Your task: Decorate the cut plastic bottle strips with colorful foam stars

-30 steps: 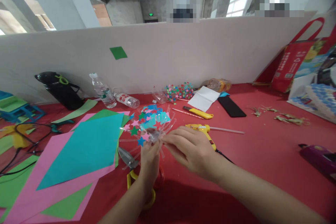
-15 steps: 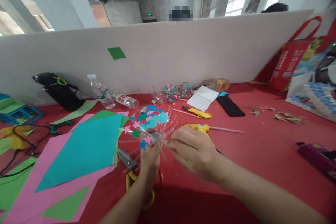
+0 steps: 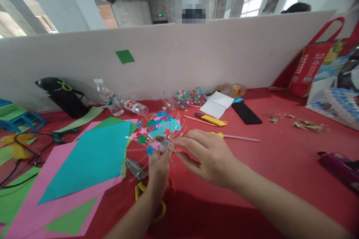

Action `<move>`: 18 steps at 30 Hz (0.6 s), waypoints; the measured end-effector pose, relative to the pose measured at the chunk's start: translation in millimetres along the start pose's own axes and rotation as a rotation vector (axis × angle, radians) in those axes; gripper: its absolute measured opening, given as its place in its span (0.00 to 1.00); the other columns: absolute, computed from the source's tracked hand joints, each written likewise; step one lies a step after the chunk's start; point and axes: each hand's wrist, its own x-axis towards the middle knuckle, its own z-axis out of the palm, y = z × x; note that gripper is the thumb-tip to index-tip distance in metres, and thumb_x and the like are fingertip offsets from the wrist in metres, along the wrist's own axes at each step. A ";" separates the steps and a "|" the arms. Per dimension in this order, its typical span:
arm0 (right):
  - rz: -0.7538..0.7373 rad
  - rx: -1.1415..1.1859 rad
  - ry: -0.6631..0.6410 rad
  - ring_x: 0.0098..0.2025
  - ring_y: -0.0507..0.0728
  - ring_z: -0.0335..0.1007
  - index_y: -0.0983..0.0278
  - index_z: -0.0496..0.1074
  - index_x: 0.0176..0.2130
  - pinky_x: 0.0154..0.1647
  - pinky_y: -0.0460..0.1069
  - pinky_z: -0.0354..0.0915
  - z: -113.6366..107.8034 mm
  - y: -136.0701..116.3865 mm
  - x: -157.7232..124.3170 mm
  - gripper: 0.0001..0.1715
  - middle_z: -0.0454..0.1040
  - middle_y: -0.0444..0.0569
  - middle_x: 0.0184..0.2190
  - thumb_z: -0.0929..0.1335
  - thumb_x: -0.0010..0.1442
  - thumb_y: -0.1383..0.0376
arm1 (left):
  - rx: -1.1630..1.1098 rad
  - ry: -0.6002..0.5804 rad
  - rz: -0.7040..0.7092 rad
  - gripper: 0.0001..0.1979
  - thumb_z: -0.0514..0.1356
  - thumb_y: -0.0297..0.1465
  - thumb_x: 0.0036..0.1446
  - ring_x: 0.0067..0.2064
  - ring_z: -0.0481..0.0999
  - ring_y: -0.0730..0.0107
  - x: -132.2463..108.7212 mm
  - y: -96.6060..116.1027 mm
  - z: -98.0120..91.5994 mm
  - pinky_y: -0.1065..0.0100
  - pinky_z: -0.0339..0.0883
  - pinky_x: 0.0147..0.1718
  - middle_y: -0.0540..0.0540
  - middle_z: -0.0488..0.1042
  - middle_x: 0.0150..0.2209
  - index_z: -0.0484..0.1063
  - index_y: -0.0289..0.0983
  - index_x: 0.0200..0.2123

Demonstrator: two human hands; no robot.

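My left hand (image 3: 159, 170) is closed around the neck of a cut clear plastic bottle (image 3: 163, 145), whose thin strips fan outward. Pink, green, blue and red paper stars (image 3: 142, 139) sit on the strips at the left and far side. At the bottle's right side is my right hand (image 3: 209, 157), its thumb and forefinger parted, fingertips close to the strips; whether they touch is unclear. Nothing shows between them. Under my left wrist lie yellow-handled scissors (image 3: 140, 190). Behind my right hand a yellow glue gun (image 3: 220, 134) is mostly hidden, its glue stick (image 3: 244, 139) poking out rightward.
Coloured paper sheets (image 3: 92, 160) cover the left. Toward the white partition (image 3: 168, 59) are a black flask (image 3: 60, 97), water bottles (image 3: 109, 99), a heap of stars (image 3: 190, 98), a yellow utility knife (image 3: 211, 120) and a black phone (image 3: 246, 112). A purple tool (image 3: 339, 170) lies right.
My right thumb and forefinger have parted from a pinch, and that hand covers more of the glue gun. My left hand and the bottle have shifted slightly left and tilted.
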 end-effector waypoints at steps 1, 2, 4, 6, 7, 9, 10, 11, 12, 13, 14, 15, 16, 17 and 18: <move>0.002 -0.022 -0.016 0.34 0.53 0.68 0.67 0.69 0.46 0.32 0.47 0.62 -1.1 1.4 -0.6 0.10 0.75 0.49 0.35 0.64 0.63 0.69 | -0.009 -0.004 -0.007 0.13 0.67 0.34 0.46 0.37 0.76 0.63 -0.3 0.7 0.4 0.64 0.70 0.37 0.47 0.74 0.33 0.70 0.40 0.36; 0.000 -0.038 -0.031 0.34 0.53 0.68 0.66 0.69 0.46 0.31 0.47 0.61 -2.9 3.1 -0.9 0.11 0.75 0.49 0.34 0.64 0.63 0.69 | -0.018 -0.008 -0.015 0.13 0.67 0.34 0.46 0.38 0.76 0.62 -0.4 1.1 0.8 0.64 0.70 0.37 0.47 0.74 0.33 0.70 0.40 0.36; -0.011 -0.048 -0.047 0.32 0.53 0.67 0.67 0.70 0.45 0.30 0.47 0.59 -8.6 7.0 -0.4 0.10 0.74 0.48 0.33 0.64 0.62 0.69 | -0.031 -0.002 -0.025 0.13 0.67 0.34 0.45 0.37 0.76 0.63 0.1 1.8 1.9 0.65 0.69 0.36 0.48 0.75 0.32 0.70 0.40 0.35; -0.017 -0.035 -0.029 0.31 0.52 0.65 0.67 0.70 0.41 0.30 0.46 0.58 -16.9 10.9 2.0 0.08 0.73 0.47 0.30 0.64 0.61 0.70 | -0.035 0.010 -0.034 0.13 0.67 0.33 0.45 0.36 0.76 0.64 1.0 2.6 3.5 0.66 0.69 0.36 0.49 0.75 0.30 0.70 0.40 0.35; -0.014 -0.024 -0.017 0.29 0.51 0.64 0.66 0.70 0.38 0.29 0.46 0.57 -21.3 12.4 3.8 0.06 0.72 0.47 0.29 0.64 0.60 0.71 | -0.033 0.017 -0.040 0.13 0.67 0.33 0.45 0.34 0.76 0.65 1.4 3.1 4.2 0.66 0.69 0.35 0.49 0.75 0.30 0.70 0.40 0.34; -0.006 -0.021 -0.038 0.27 0.50 0.63 0.66 0.69 0.33 0.26 0.46 0.55 -28.6 13.7 7.5 0.05 0.71 0.45 0.26 0.63 0.59 0.72 | -0.026 0.022 -0.055 0.13 0.67 0.32 0.45 0.33 0.75 0.67 1.9 3.8 4.7 0.66 0.68 0.35 0.50 0.74 0.29 0.69 0.39 0.34; -0.008 -0.029 -0.081 0.26 0.50 0.63 0.65 0.68 0.33 0.26 0.46 0.54 -30.4 13.3 8.9 0.06 0.71 0.44 0.25 0.63 0.59 0.72 | -0.023 0.019 -0.058 0.13 0.67 0.32 0.45 0.32 0.75 0.68 2.0 3.6 4.3 0.66 0.69 0.35 0.50 0.74 0.29 0.69 0.39 0.35; -0.012 -0.041 -0.137 0.26 0.51 0.64 0.65 0.68 0.34 0.25 0.46 0.53 -30.8 12.4 9.8 0.06 0.71 0.45 0.25 0.63 0.59 0.72 | -0.020 0.017 -0.059 0.13 0.67 0.32 0.46 0.32 0.75 0.68 2.1 3.0 3.5 0.66 0.69 0.35 0.51 0.74 0.29 0.69 0.39 0.35; -0.015 -0.057 -0.196 0.26 0.51 0.65 0.65 0.69 0.36 0.25 0.46 0.53 -29.5 11.1 10.0 0.06 0.72 0.45 0.26 0.62 0.60 0.71 | -0.019 0.015 -0.057 0.14 0.67 0.32 0.46 0.32 0.75 0.68 2.2 1.8 2.3 0.66 0.69 0.35 0.51 0.74 0.29 0.69 0.40 0.36; -0.019 -0.076 -0.244 0.27 0.51 0.66 0.65 0.69 0.38 0.25 0.46 0.53 -26.7 9.5 9.4 0.07 0.73 0.45 0.27 0.62 0.61 0.70 | -0.021 0.015 -0.053 0.14 0.67 0.32 0.45 0.32 0.74 0.68 2.5 -0.1 0.9 0.66 0.69 0.35 0.51 0.74 0.30 0.69 0.40 0.36; -0.024 -0.098 -0.274 0.27 0.52 0.67 0.65 0.69 0.40 0.25 0.46 0.52 -22.7 8.0 8.2 0.07 0.74 0.46 0.28 0.62 0.62 0.69 | -0.020 0.016 -0.048 0.15 0.68 0.32 0.45 0.33 0.74 0.68 2.8 -2.4 -0.6 0.66 0.69 0.35 0.51 0.73 0.30 0.69 0.40 0.37; -0.031 -0.123 -0.283 0.26 0.52 0.67 0.65 0.69 0.39 0.25 0.46 0.52 -18.1 6.8 6.4 0.07 0.74 0.46 0.27 0.62 0.63 0.69 | -0.012 0.018 -0.040 0.15 0.68 0.32 0.44 0.33 0.74 0.67 3.2 -5.2 -2.0 0.66 0.69 0.35 0.51 0.73 0.30 0.69 0.41 0.37; -0.045 -0.151 -0.281 0.25 0.52 0.66 0.66 0.69 0.38 0.25 0.46 0.51 -13.3 5.8 4.4 0.07 0.74 0.46 0.26 0.62 0.63 0.70 | 0.006 0.017 -0.028 0.15 0.68 0.32 0.44 0.34 0.74 0.67 3.4 -8.1 -3.2 0.66 0.69 0.36 0.51 0.73 0.30 0.70 0.41 0.37; -0.064 -0.175 -0.271 0.24 0.52 0.65 0.66 0.69 0.35 0.24 0.47 0.50 -8.8 5.3 2.3 0.08 0.73 0.46 0.25 0.62 0.63 0.70 | 0.031 0.013 -0.013 0.14 0.68 0.32 0.44 0.34 0.74 0.67 3.5 -10.8 -4.3 0.66 0.69 0.36 0.51 0.73 0.29 0.70 0.41 0.36; -0.085 -0.194 -0.252 0.23 0.51 0.64 0.66 0.69 0.32 0.24 0.47 0.49 -5.1 5.1 0.5 0.09 0.72 0.45 0.24 0.61 0.63 0.71 | 0.059 0.008 0.001 0.13 0.67 0.32 0.45 0.34 0.74 0.67 3.4 -13.1 -5.4 0.66 0.69 0.36 0.51 0.73 0.29 0.70 0.41 0.36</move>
